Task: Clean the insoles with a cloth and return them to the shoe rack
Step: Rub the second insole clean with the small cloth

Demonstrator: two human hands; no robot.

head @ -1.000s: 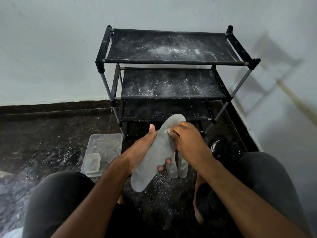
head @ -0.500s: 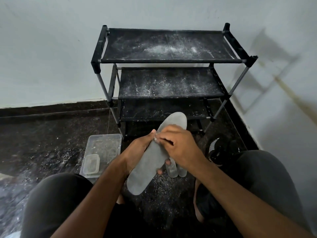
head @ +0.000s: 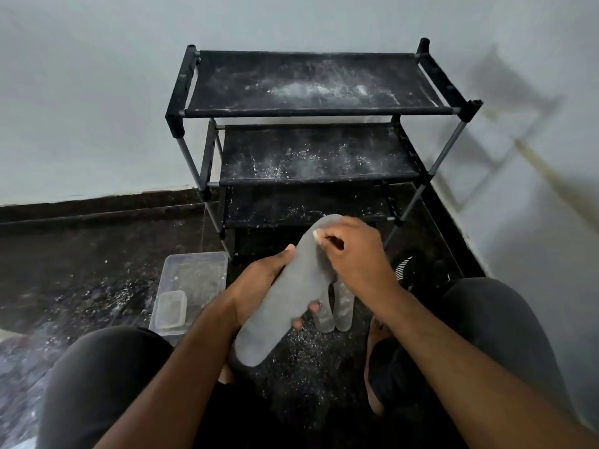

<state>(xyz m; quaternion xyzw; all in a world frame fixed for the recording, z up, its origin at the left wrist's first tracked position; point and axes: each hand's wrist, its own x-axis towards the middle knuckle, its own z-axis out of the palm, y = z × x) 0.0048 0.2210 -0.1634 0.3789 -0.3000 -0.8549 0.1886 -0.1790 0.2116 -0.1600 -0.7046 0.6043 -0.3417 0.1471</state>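
While seen just past the left knee, on the dark speckled stone floor (head: 81, 286): a clear rectangular plastic tub (head: 212, 258), holding a smaller clear lidded box (head: 171, 308) in its near corner and a film of pale grit over its bottom; nothing else made out inside. Just behind the tub, a black three-tier fabric shoe rack (head: 311, 111) with grey metal legs, backed into the corner of pale walls, all tiers dusted with white powder and bearing no insoles. Open floor wide to the left of the tub; tight on the right, with a wall close by and a black object with white stripes (head: 408, 270), not identifiable, between rack leg and right knee. In the middle, above the floor and short of the rack's lowest tier, a long grey foam insole (head: 291, 293), slanted with toe end up and away. Gripped round its middle by the left hand (head: 259, 283), thumb on the left edge, fingertips curling out under the right edge. At the toe end, the right hand (head: 356, 257), fingers curled, pinching a small white scrap (head: 315, 234) against the insole; too small to call a cloth with certainty. Below it, two pale grey insoles (head: 337, 306) flat on the floor, side by side. Against half a second ago: right hand moved up from the insole's upper middle to its toe end; left hand's hold unchanged.
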